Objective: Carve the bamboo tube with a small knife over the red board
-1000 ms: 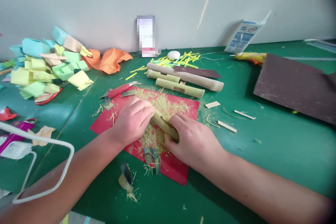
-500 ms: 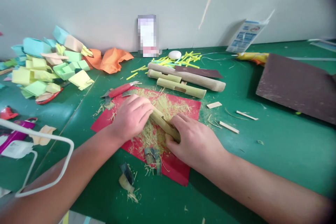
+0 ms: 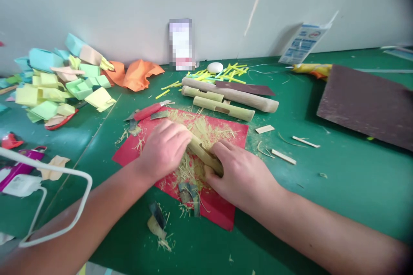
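Note:
A pale bamboo tube (image 3: pixel 202 149) with a notch cut in its side lies slanted above a red sheet (image 3: pixel 222 206). My left hand (image 3: pixel 167 146) is closed over the tube's far end; whether something thin is between palm and tube is hidden. My right hand (image 3: pixel 240 167) grips the near end, thumb below and fingers above, by the notch. Fine shavings (image 3: pixel 204 131) and dust cover the sheet beneath. Dark worn strips (image 3: pixel 189 193) lie near its front edge. A red-handled knife (image 3: pixel 151 111) rests beyond my left hand.
Behind lie two notched bamboo pieces (image 3: pixel 224 108) and a longer uncut stick (image 3: pixel 238 96). Folded paper pieces (image 3: pixel 47 79) are heaped at left, near orange paper (image 3: pixel 142 75). A white wire frame (image 3: pixel 85 197) crosses at lower left. A brown sheet (image 3: pixel 364 105) lies right.
My left hand has shifted slightly to the right along the bamboo tube. My right hand keeps its grip, and the tube stays at nearly the same slant.

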A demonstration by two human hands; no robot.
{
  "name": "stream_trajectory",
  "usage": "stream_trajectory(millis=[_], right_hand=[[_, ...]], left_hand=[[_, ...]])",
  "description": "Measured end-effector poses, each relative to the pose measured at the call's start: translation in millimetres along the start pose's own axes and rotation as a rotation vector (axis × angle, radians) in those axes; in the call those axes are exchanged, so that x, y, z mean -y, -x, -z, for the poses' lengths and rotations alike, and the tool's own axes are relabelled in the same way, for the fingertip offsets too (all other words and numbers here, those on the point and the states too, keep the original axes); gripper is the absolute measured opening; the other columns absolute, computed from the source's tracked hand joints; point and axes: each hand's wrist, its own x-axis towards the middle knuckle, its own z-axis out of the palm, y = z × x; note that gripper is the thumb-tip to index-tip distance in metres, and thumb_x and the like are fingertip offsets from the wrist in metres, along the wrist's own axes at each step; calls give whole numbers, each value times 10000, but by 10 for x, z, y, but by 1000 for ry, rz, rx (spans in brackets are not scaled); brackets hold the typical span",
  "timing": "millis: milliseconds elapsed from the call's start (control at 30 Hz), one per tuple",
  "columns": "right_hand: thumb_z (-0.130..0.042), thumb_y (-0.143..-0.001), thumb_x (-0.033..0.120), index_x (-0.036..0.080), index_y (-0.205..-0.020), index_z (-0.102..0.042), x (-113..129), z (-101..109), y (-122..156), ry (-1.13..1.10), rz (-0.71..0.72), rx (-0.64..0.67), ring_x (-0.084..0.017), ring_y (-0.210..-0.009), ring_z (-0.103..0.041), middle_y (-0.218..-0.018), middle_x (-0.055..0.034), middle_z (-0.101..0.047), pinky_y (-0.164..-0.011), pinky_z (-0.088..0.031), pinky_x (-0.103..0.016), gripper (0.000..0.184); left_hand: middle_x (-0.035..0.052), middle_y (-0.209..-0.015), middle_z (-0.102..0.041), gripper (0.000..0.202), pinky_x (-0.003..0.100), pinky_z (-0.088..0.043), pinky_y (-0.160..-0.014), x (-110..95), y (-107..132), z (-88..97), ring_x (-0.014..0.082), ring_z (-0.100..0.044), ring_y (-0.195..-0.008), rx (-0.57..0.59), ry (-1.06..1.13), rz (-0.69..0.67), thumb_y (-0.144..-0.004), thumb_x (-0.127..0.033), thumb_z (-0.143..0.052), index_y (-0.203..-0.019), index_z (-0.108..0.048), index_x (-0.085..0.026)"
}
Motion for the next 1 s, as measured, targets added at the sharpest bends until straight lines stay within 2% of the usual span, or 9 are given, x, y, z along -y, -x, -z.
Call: stream_trajectory(millis=[167, 300, 400, 567, 667, 767, 933, 1000], right_hand=[[-523, -730, 249, 195, -806, -541, 7, 1, 23, -19, 16, 0, -136, -624, -528, -794, -13, -602, -530, -292, -265, 95], [-521, -747, 272, 201, -794, -530, -6, 5, 15, -47, -29, 13, -134, -619, -523, -785, -7, -607, -523, -293, -257, 85], [-519, -750, 276, 204, -803, -527, -11, 16, 3, -37, -33, 10, -137, -624, -521, -796, -5, -612, -526, -295, -258, 90], [-519, -746, 270, 203, -796, -526, -4, 21, 13, -34, -34, 4, -139, -630, -521, -796, -4, -608, -528, -294, -259, 83], [-526, -746, 274, 203, -795, -526, -9, 13, 22, -29, -29, 0, -139, -631, -522, -795, -3, -604, -526, -288, -259, 86], [-526, -747, 269, 200, -805, -533, -17, 6, 21, -35, -18, -5, -138, -630, -526, -799, -6, -607, -525, -284, -262, 90], [-524, -748, 273, 198, -794, -525, -13, 5, 14, -28, -19, -15, -139, -623, -525, -792, -7, -602, -520, -275, -264, 88], [-526, -744, 274, 197, -801, -529, -10, 6, 17, -28, -17, -11, -139, -621, -526, -796, -8, -602, -519, -272, -265, 96]], left_hand=[[52, -850, -660, 167, 362, -455, -790, 169, 49, -10, 191, -573, -832, 25, 29, 105, -895, -155, -493, -791, -623, -162], [30, -871, -655, 92, 336, -471, -817, 287, 86, 44, 164, -591, -850, -193, 132, 310, -874, -188, -566, -818, -638, -174], [25, -892, -649, 84, 327, -483, -826, 283, 81, 66, 154, -599, -870, -251, 210, 428, -873, -194, -573, -835, -646, -179], [34, -966, -645, 67, 320, -491, -874, 145, 51, 21, 150, -600, -941, -167, 365, 401, -872, -168, -571, -842, -631, -172], [43, -986, -642, 69, 277, -513, -779, 85, 48, -21, 140, -606, -903, -91, 419, 409, -883, -157, -548, -895, -615, -168], [35, -937, -638, 73, 249, -504, -687, 62, 45, -37, 128, -598, -819, -57, 400, 396, -886, -159, -545, -919, -608, -173], [37, -904, -637, 69, 276, -508, -767, 35, 19, 22, 138, -603, -854, -49, 324, 319, -867, -139, -570, -893, -626, -169], [47, -919, -642, 70, 275, -522, -757, 25, 22, 49, 145, -611, -864, -45, 318, 301, -854, -146, -592, -893, -644, -171]])
